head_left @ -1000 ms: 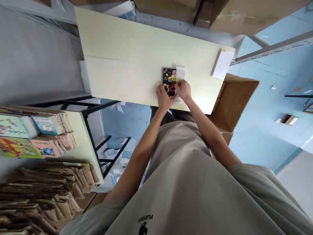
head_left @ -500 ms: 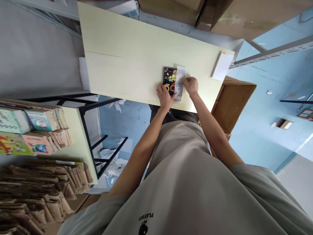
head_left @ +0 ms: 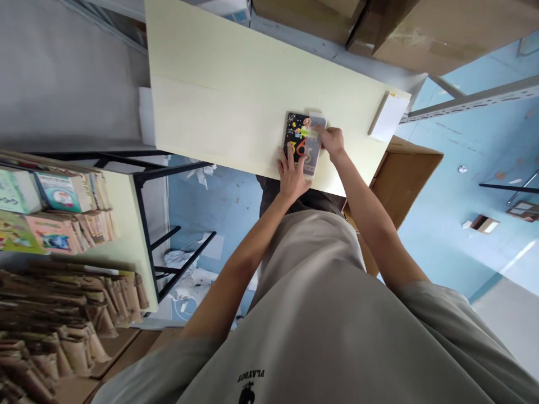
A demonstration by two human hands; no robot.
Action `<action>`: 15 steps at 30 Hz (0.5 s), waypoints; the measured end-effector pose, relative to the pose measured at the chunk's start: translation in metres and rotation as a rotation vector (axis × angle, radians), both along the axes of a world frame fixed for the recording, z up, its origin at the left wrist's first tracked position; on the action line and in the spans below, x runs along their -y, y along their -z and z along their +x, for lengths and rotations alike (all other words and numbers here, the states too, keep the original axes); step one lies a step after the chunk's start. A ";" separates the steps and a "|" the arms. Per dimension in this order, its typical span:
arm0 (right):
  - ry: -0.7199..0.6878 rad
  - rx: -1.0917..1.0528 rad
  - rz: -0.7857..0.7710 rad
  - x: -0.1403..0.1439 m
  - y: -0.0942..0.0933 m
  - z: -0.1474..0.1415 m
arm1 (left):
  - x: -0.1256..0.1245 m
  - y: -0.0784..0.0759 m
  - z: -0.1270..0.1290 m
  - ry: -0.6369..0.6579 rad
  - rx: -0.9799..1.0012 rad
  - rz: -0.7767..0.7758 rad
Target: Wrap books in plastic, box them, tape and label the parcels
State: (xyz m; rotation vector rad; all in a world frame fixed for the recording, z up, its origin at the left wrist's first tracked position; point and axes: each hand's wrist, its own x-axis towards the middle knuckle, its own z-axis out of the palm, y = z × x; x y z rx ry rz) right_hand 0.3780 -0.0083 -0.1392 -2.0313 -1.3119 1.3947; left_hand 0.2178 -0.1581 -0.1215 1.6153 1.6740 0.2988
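A pale yellow desk (head_left: 219,95) is filling the upper middle of the view, its near edge running just in front of the person's grey shirt (head_left: 320,314). To the left, a lower shelf (head_left: 126,224) is carrying rows of colourful children's books (head_left: 50,213) and, nearer the camera, stacks of brown paper packets (head_left: 63,320). An open cardboard box (head_left: 404,179) is standing on the blue floor at the desk's right end, and more cardboard boxes (head_left: 404,28) are sitting beyond the far edge. A flat white pad (head_left: 389,109) is lying at the desk's right corner, well apart from the hands.

Near the front edge of the desk, a small black book (head_left: 297,140) with bright numerals on its cover is lying flat. A clear plastic sleeve (head_left: 314,147) is covering its right part. The left hand (head_left: 292,174) is lying with fingers spread, pressing down on the book's near left corner. The right hand (head_left: 332,140) is pinching the sleeve's right edge between thumb and fingertips, just beside the book.
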 end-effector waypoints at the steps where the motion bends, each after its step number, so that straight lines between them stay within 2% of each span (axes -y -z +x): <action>1: 0.010 -0.003 -0.007 0.000 -0.002 -0.001 | 0.000 0.001 -0.001 -0.016 -0.001 -0.006; 3: -0.004 -0.002 -0.015 0.000 -0.012 -0.001 | 0.000 0.005 -0.003 -0.057 0.013 -0.001; 6: -0.161 0.065 0.067 -0.007 -0.040 0.012 | -0.001 0.017 -0.009 -0.092 0.077 0.046; 9: -0.435 0.233 0.244 -0.025 -0.071 0.034 | 0.000 0.029 -0.013 -0.107 0.156 0.097; 11: -0.658 0.283 0.328 -0.040 -0.085 0.043 | 0.001 0.035 -0.015 -0.118 0.197 0.110; 13: -0.865 0.265 0.365 -0.052 -0.088 0.043 | 0.001 0.039 -0.016 -0.138 0.234 0.120; 15: -1.036 0.213 0.369 -0.062 -0.083 0.035 | 0.001 0.039 -0.019 -0.168 0.278 0.144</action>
